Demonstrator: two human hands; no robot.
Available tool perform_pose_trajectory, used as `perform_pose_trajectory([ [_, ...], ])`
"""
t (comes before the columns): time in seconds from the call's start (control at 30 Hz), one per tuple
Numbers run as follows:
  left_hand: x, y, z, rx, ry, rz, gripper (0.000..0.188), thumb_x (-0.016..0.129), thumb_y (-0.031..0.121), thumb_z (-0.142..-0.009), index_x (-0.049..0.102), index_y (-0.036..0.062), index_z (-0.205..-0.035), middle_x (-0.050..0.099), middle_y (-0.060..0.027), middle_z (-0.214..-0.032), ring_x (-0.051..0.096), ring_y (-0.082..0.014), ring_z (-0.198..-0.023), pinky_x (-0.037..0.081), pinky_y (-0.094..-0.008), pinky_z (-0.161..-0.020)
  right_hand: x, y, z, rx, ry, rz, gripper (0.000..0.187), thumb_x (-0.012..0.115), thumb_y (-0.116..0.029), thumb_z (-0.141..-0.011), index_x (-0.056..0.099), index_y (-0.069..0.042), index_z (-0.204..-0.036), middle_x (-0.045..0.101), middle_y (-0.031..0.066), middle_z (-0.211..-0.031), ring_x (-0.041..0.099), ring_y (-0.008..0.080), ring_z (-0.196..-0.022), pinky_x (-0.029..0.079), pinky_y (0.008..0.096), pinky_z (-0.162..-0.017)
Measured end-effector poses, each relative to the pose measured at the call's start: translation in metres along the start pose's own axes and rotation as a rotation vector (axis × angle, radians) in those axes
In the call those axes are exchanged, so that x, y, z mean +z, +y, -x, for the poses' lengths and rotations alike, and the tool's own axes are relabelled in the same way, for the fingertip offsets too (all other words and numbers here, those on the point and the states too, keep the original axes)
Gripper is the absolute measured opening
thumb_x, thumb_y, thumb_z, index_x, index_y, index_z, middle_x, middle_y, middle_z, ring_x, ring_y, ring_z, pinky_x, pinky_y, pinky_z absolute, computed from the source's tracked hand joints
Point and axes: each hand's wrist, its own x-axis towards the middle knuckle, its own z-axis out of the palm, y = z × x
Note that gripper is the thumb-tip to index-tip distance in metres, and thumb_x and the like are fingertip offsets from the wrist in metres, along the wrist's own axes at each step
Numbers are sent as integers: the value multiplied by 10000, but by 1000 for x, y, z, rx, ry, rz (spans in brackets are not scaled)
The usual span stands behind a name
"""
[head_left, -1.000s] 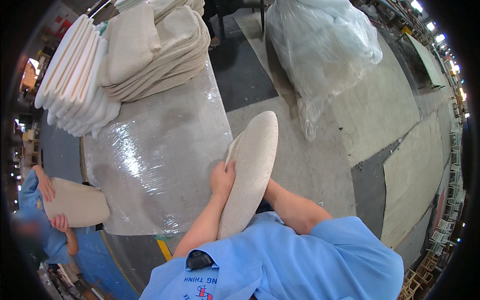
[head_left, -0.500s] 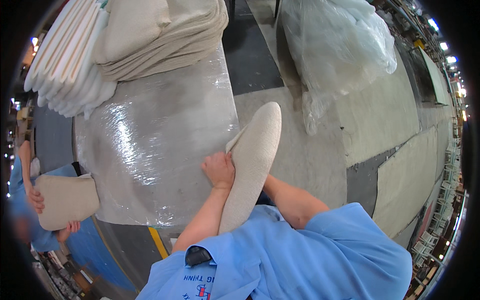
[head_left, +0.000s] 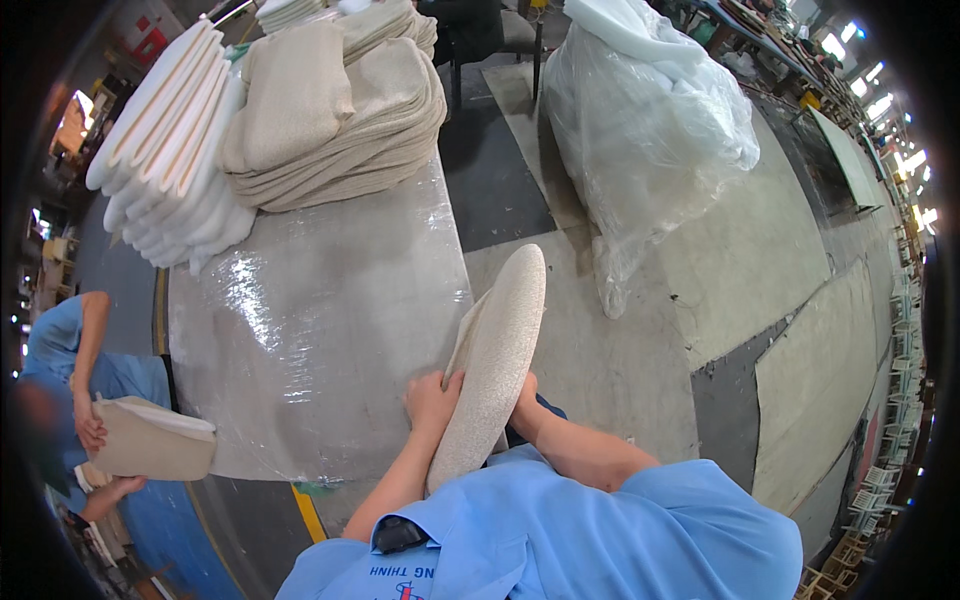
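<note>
In front of my body stands a beige fabric seat cushion (head_left: 490, 360), turned almost edge-on and leaning a little to the right. My left hand (head_left: 434, 402) grips its left side, fingers closed at the open flap of the cover. On the far right side, my right hand (head_left: 524, 396) is closed against the cushion, its fingertips mostly hidden. The cushion's lower end rests near my shirt, beside the plastic-wrapped table (head_left: 310, 330).
A stack of beige cushion covers (head_left: 330, 150) and folded white padding (head_left: 165, 140) lie at the table's far end. A large clear plastic bag of white filling (head_left: 650, 140) stands at the far right. At left, a co-worker in blue holds another beige cushion (head_left: 155, 440).
The cushion has turned more edge-on, and its flap on the left gapes wider. More of my right hand shows beside it. The head view has tilted up, revealing more of the far end.
</note>
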Motion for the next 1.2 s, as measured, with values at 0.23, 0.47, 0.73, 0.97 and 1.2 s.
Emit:
perform_pose_trajectory([
  [0.23, 19, -21, -2, 41, 218, -98, 395, 606, 416, -1045, 696, 97, -829, 713, -117, -894, 624, -390, -971, 416, -568, -860, 0, 3, -5, -74, 294, 674, 671, 523, -591, -1062, 773, 7, -1238, 780, 232, -1211, 738, 387, -1163, 556, 464, -987],
  [0.47, 36, -18, -4, 168, 459, -139, 357, 651, 374, -1025, 605, 135, -764, 624, -73, -813, 555, -339, -842, 382, -503, -828, -35, 58, -77, -282, 146, 476, 467, 661, -419, -994, 779, -27, -1219, 799, 221, -1137, 766, 375, -1084, 567, 486, -948],
  [0.73, 4, -34, 17, 107, 324, 293, 248, 660, 327, -1034, 721, 94, -1093, 706, -121, -1035, 629, -355, -1038, 426, -492, -1000, -8, -17, -24, -335, 64, 1001, 465, 667, -390, -1012, 748, 2, -1250, 774, 244, -1225, 746, 341, -1148, 548, 465, -980],
  [0.97, -89, -20, 133, 206, -345, 925, 529, 411, 363, -1172, 555, 40, -1566, 456, -150, -1685, 435, -258, -1539, 293, -390, -1280, 48, -211, 4, -745, -275, 169, 549, 449, -559, -1134, 710, -78, -1165, 727, 38, -1095, 646, 188, -1036, 497, 353, -929],
  [1.2, -17, -68, 111, -110, -438, 1056, 591, 394, 408, -1165, 505, 29, -1604, 441, -158, -1697, 406, -253, -1563, 303, -378, -1273, 92, -210, -36, -362, -488, 165, 591, 450, -556, -1140, 716, -36, -1050, 754, 118, -947, 704, 240, -860, 574, 387, -810],
])
